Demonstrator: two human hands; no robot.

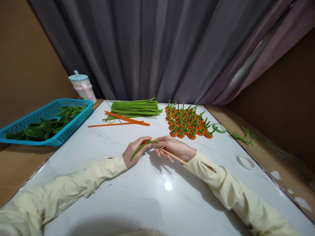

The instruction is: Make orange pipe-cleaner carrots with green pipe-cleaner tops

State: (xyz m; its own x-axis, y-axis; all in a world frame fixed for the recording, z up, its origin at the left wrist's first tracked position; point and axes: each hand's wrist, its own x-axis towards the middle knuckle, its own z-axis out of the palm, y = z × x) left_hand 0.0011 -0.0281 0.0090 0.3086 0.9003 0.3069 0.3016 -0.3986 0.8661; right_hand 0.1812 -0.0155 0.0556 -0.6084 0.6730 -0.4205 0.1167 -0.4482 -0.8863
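Over the middle of the white table my left hand (pixel 134 149) is closed around a small orange piece with a green pipe cleaner (pixel 136 152) on it. One green end hangs down across the palm side, and another points toward the right. My right hand (pixel 176 147) meets it there, thumb and forefinger at the tip of the green end. A thin wooden stick (pixel 176 158) is held in the lower fingers of that hand, slanting down to the right. Most of the orange piece is hidden by the left fingers.
Behind the hands lie a bundle of green pipe cleaners (pixel 135 108), loose orange pipe cleaners (pixel 120 123) and rows of orange pieces with green stems (pixel 183 126). Green tape (pixel 219 128) and white tape (pixel 246 162) lie rightward. Leftward are a blue basket (pixel 71 129) of green leaves and a tumbler (pixel 85 88).
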